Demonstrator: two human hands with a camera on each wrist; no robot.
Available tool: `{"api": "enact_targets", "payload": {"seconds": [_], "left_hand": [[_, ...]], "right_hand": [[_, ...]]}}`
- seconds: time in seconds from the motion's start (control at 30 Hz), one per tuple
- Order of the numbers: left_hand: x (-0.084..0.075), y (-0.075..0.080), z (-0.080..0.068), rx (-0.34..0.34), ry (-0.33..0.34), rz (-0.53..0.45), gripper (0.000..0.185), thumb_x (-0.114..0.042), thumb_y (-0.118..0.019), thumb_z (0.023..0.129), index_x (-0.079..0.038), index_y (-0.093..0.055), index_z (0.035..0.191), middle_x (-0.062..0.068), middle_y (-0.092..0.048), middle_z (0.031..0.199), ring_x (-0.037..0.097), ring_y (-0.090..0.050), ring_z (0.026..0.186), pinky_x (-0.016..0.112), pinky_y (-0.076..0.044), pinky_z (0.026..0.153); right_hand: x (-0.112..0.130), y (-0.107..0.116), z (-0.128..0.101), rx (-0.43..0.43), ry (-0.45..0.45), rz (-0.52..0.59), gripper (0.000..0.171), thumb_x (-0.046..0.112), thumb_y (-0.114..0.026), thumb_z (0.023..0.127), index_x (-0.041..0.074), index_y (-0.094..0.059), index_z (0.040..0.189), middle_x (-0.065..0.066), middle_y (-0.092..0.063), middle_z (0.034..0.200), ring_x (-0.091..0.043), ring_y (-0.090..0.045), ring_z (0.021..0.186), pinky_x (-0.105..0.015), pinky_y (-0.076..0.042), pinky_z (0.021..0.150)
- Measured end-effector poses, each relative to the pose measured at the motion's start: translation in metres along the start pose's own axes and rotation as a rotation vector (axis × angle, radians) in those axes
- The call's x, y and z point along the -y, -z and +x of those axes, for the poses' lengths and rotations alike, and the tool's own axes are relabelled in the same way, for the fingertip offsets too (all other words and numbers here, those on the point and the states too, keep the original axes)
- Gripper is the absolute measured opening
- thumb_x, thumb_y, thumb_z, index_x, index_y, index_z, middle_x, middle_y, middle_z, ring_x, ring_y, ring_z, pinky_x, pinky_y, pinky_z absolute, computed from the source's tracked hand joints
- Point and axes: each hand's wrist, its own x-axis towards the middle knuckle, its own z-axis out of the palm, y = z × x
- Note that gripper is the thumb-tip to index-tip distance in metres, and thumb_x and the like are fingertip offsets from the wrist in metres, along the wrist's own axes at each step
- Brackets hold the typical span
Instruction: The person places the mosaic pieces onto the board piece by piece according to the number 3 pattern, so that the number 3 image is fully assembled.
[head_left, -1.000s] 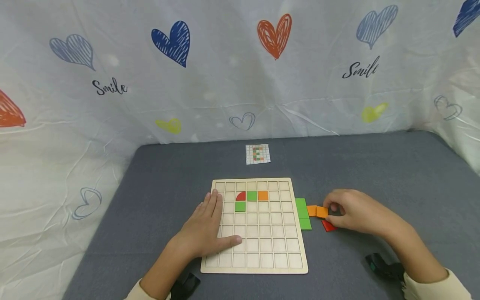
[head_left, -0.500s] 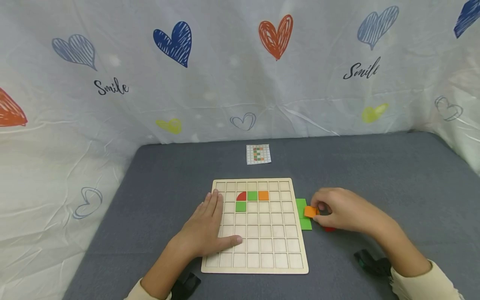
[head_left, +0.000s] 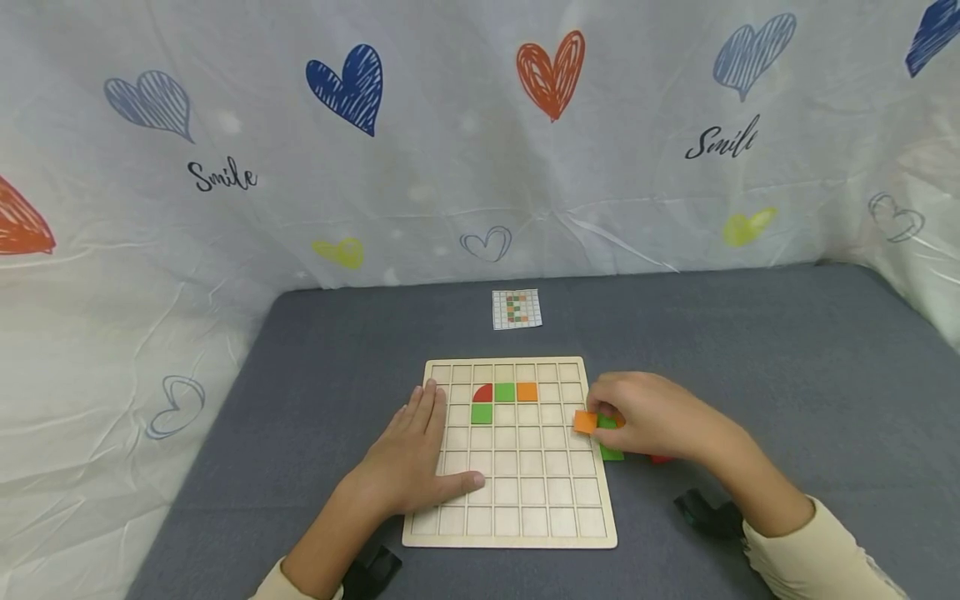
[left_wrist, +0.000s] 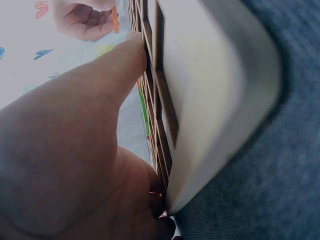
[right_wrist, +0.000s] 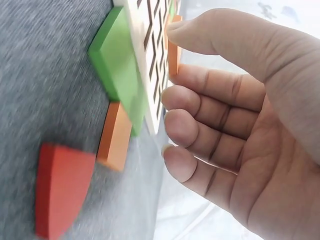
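From the head view I see my right hand [head_left: 645, 417] pinching an orange square tile [head_left: 585, 422] between thumb and fingertip, held over the right edge of the wooden grid board [head_left: 517, 508]. My left hand [head_left: 408, 458] lies flat on the board's left side, fingers straight, thumb stretched across a lower row. On the board sit a red quarter-round piece [head_left: 482, 392], a green tile [head_left: 504, 392] and an orange tile [head_left: 527, 391] in one row, with another green tile [head_left: 481, 412] just below the red one. A small pattern card [head_left: 517, 308] lies farther back on the grey bench [head_left: 750, 333].

In the left wrist view, my left hand's fingers [left_wrist: 115, 65] press flat against the board face, that grip apart.

In the right wrist view, my right-hand grip is clamped on the orange square tile [right_wrist: 173, 50] at the board's edge. Green pieces [right_wrist: 117, 65] touch that edge, an orange piece [right_wrist: 115, 135] lies beside them, and a red piece [right_wrist: 60, 187] sits near on the bench.
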Motion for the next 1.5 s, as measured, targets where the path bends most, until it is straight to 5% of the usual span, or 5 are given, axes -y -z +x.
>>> {"api": "enact_targets", "payload": {"seconds": [0.67, 1.5], "left_hand": [[-0.001, 0.000, -0.001, -0.004, 0.018, 0.000, 0.111, -0.078, -0.041, 0.072, 0.001, -0.009, 0.143, 0.016, -0.001, 0.149, 0.026, 0.000, 0.135, 0.042, -0.015, 0.106], [0.000, 0.000, -0.001, -0.002, -0.005, 0.002, 0.110, -0.077, -0.040, 0.073, 0.000, -0.008, 0.144, 0.016, 0.000, 0.149, 0.027, 0.001, 0.135, 0.043, -0.014, 0.106]], "right_hand": [[0.038, -0.014, 0.042, 0.040, 0.109, -0.080, 0.024, 0.028, -0.068, 0.077, 0.025, -0.050, 0.060, 0.012, -0.037, 0.060, -0.003, -0.033, 0.054, -0.020, -0.029, 0.047], [0.064, -0.032, 0.075, 0.101, 0.173, -0.102, 0.014, 0.016, -0.066, 0.069, 0.020, -0.054, 0.062, 0.010, -0.043, 0.061, -0.008, -0.038, 0.055, -0.023, -0.033, 0.048]]}}
